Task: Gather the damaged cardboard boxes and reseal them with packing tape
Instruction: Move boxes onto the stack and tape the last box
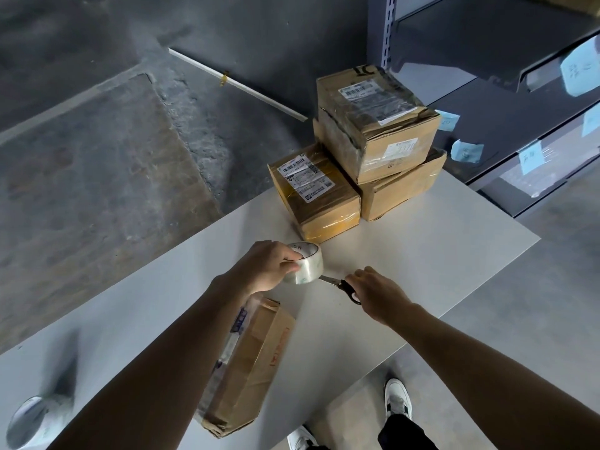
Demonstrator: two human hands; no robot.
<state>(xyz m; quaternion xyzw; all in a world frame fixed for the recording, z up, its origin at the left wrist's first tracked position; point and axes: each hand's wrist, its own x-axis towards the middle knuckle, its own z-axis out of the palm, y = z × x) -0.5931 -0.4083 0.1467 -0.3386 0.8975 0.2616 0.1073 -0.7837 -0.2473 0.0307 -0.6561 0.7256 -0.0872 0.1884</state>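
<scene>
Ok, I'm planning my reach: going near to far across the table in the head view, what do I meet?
Flat box → tape roll gripped by the left hand → labelled box → stack of two boxes.

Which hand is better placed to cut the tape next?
Right. The right hand grips the scissors, blades pointing at the tape roll; the left hand is occupied holding that roll.

The stacked brown cardboard boxes (376, 125) are marked with white paper labels (305, 178) (barcodes striped in black). A clear plastic tape roll (305, 264), black-handled metal scissors (344, 285), a pale grey flat tabletop (422, 254) and small light blue paper notes (467, 151) are seen.
</scene>
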